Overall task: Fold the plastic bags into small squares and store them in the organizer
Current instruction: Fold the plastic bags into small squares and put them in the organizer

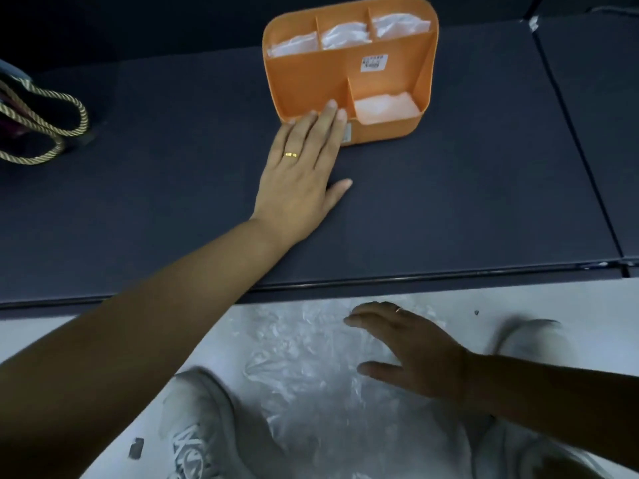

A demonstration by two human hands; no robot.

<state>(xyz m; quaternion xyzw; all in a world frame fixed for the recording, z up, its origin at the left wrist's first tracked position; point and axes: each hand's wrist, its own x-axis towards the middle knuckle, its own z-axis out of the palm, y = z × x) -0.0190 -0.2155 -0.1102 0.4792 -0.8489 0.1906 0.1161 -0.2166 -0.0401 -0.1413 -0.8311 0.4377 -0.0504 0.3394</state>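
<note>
Right now the left hand (304, 167) lies flat on the dark counter (484, 167). Its fingers are straight and together, the fingertips touch the front-left rim of the orange organizer (311, 77), and it grips nothing. The right hand (411, 350) is down below the counter edge with its fingers spread and relaxed over a loose clear plastic bag (304, 368). Nothing is pinched, and blur hides whether the palm actually touches the film. That bag lies crumpled on the white floor (587, 305) between two white sneakers (193, 426).

The organizer sits near the back of the counter. Its three rear compartments each hold a folded white bag (345, 34), and the front-right one holds another folded square (385, 107). The front-left slot looks empty (partly hidden by fingers, so not certain).

Step in hand, as I judge it: fetch the floor bag for folding.
- Take the bag by an edge or corner rather than scrunching the middle, then lift it onto the counter in front of the organizer.
- Smooth it flat and push the air out toward the opening, or the folds will spring back.
- Fold it lengthwise into a strip, then over itself until it matches the stored squares.
- Keep the left hand bracing the organizer when slotting the square in, since the light plastic box will likely slide.

A rope-handled bag (41, 126) sits at the far left, not involved.
</note>
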